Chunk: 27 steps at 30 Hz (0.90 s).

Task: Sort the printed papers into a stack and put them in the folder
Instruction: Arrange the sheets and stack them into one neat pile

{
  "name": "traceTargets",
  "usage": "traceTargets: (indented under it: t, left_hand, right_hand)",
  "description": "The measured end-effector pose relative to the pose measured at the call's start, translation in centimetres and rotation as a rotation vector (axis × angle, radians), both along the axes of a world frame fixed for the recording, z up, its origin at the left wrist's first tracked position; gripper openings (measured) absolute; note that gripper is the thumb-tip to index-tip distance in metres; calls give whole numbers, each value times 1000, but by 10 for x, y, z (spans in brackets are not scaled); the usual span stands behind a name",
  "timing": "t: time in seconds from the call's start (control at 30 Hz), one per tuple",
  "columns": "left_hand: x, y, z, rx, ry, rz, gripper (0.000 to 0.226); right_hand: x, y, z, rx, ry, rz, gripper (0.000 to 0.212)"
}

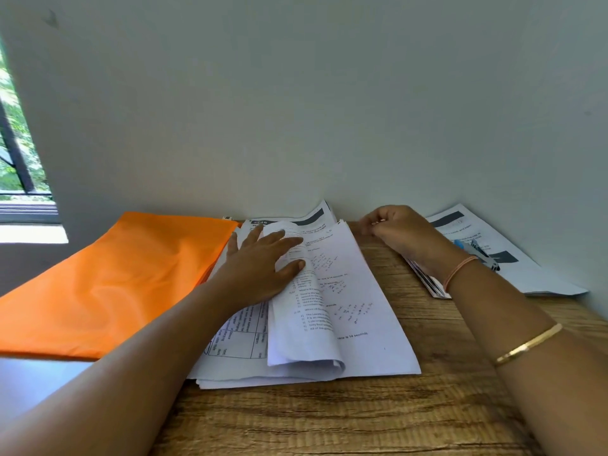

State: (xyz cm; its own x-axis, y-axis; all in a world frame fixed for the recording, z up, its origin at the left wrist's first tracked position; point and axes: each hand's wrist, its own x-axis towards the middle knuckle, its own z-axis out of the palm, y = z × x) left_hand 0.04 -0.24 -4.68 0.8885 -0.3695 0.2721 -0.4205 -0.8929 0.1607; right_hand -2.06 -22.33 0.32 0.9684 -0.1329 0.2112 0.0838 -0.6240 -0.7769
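Presses a left hand [263, 268] flat on the stack of printed papers [368, 324], fingers [283, 235] straight and spread wide, pinning a top sheet [296, 340] that curls over on itself beneath thumb and forefinger. Holds a right hand [399, 235] just beside the stack's far corner, fingers [373, 225] curled in toward the palm; cannot tell whether anything small sits pinched between them, or whether they touch the paper at all. Shows the orange folder [115, 281] lying closed just beyond the left little finger, its right edge meeting the stack and its left end cut off by the frame. Hides most of a thin booklet or bundle of cards [427, 284] under the right wrist, print too small to read. Leaves more printed sheets [543, 274] behind the right knuckles, against the wall [329, 110], topped by a blue-and-grey object [480, 253], perhaps a pen or stapler, partly covered by the hand. Rests it all on a wood-grain table [329, 416]. Blurs the text under the left fingertips beyond a few legible words.
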Motion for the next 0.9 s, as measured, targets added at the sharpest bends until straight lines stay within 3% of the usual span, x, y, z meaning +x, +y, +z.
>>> traceTargets:
  t: [0.2,0.53,0.77,0.9]
  left_hand:
    - [-1,-1,1,34,-27,13,54]
    - [-1,0,0,14,-26,10,54]
    - [-2,-1,2,15,-12,13,53]
    - [-3,-2,3,11,-7,13,53]
  right_hand:
    - [4,-1,-7,-126,119,41,21]
    - [2,1,-6,-95,137,39,23]
    - [0,-3,-1,71,187,46,20]
    - [2,-6,-2,252,259,33,36]
